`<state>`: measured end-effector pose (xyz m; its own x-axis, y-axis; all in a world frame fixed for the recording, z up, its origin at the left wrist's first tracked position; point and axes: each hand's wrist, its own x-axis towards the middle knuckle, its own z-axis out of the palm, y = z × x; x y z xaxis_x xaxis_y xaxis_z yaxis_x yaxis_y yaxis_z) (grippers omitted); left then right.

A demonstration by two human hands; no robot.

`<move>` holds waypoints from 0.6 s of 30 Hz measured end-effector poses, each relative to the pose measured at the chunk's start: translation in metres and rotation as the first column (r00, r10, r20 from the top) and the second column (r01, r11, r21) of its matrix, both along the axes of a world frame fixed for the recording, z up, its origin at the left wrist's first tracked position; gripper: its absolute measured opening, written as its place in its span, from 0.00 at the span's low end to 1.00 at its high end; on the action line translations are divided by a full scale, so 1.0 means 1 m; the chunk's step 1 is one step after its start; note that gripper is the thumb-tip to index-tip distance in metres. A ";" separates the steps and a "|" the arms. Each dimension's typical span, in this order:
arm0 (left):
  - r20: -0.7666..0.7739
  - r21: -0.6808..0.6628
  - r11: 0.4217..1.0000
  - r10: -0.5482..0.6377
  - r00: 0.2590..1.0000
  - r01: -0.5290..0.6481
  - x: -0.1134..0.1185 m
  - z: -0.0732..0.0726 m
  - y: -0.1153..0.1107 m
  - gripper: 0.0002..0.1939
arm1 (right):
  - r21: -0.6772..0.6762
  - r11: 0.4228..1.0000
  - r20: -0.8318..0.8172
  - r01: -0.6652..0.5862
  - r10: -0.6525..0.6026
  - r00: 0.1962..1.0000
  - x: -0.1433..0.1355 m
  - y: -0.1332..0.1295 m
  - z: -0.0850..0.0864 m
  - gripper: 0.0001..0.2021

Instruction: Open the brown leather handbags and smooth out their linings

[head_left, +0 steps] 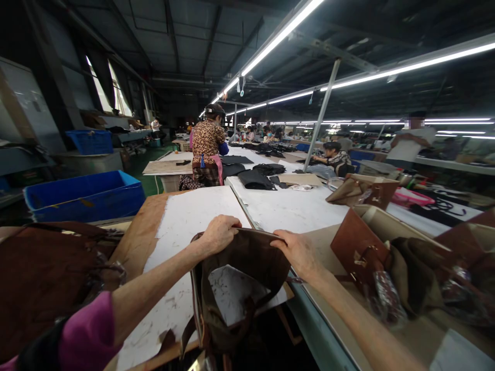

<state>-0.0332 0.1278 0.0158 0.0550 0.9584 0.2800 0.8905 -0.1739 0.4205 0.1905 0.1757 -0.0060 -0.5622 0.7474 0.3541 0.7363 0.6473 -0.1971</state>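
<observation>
- The left hand [221, 234] grasps the far rim [257, 233] of a dark brown bag [247, 252] toward its left, fingers curled over the edge; the right hand [299, 252] pinches that rim at its right.
- The white-topped table [197, 206] stretches away beyond; the bag is at its near end, in the middle, between the forearms.
- The bag's body looks soft and fairly light, likely to sag unless held open.
- The rim seems firmer, probably the best hold, one hand toward each end.
- A brown strap [248, 315], nearer, looks limp and could snag.
</observation>
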 end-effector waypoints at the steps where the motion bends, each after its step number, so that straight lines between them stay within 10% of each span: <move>1: 0.001 0.004 1.000 -0.002 1.000 0.002 0.000 -0.001 0.001 0.11 | 0.078 0.997 0.042 -0.004 0.001 0.999 -0.002 0.001 -0.001 0.08; 18: -0.021 0.018 1.000 0.014 1.000 -0.014 0.000 -0.002 0.003 0.12 | 0.263 0.965 0.131 0.018 -0.054 0.990 -0.032 0.001 -0.002 0.09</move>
